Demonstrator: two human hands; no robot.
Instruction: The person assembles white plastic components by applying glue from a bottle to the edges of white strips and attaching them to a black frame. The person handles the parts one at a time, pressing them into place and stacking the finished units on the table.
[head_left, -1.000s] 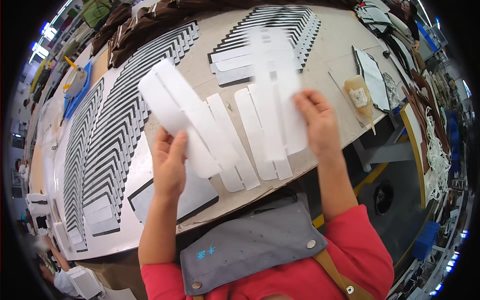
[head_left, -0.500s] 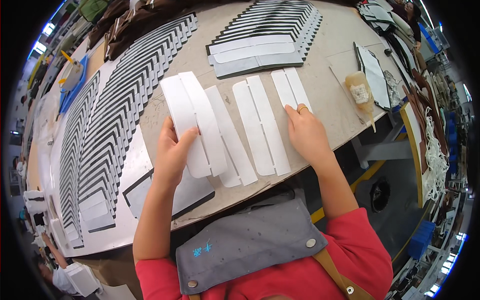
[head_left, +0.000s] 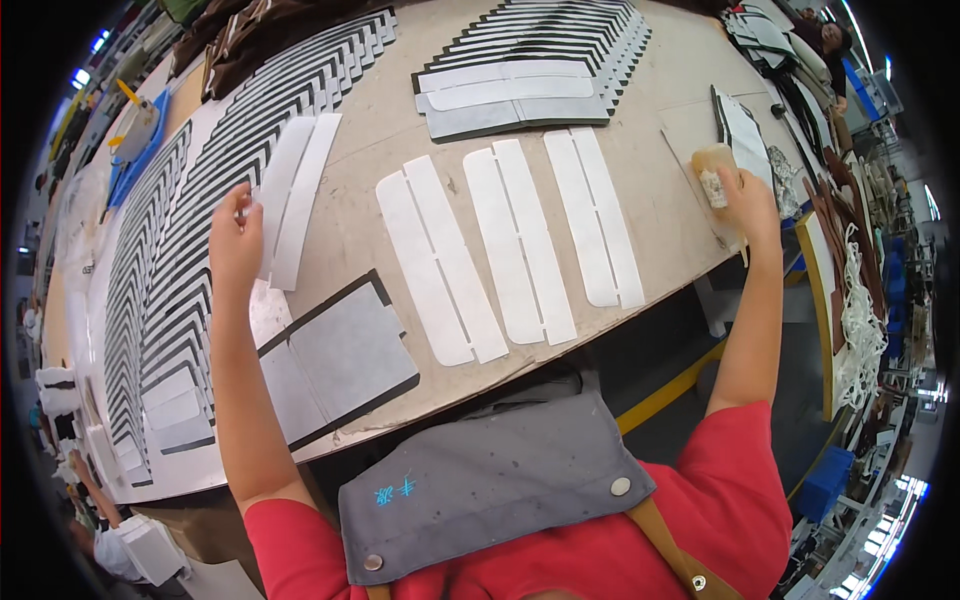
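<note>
1. Landmark: the middle strip pair (head_left: 520, 240), white, lying flat on the table (head_left: 385, 130) in front of you.
2. Your left hand (head_left: 235, 245) was well left of the landmark, fingertips (head_left: 246, 208) bent onto the outer edge of the left strip pair (head_left: 295, 200). Fingers were close together and pressing or pinching that edge; I couldn't tell which.
3. Your right hand (head_left: 745, 195) was well right of the landmark, at the table's edge, fingers wrapped round a tan block (head_left: 712, 175) w/ a worn face. Firm hold, not open.
4. Two more white pairs flanked the landmark: the near-left pair (head_left: 440, 260) just beside it on its left, the right pair (head_left: 595, 215) just beside it on its right. All three were apart, none overlapping.
5. A grey panel (head_left: 340, 360) w/ dark border lay nearer you and left of the landmark. A fanned grey stack (head_left: 520, 95) sat beyond the landmark. Fanned striped rows (head_left: 170, 270) ran far left of it.
6. Step, as I read it: strips laid out in a row, left pair being set or steadied while the block was held ready.
7. Next move, my judgement: it called for the left pair flat and in line w/ the others, and the block brought over w/o nudging the right pair.
</note>
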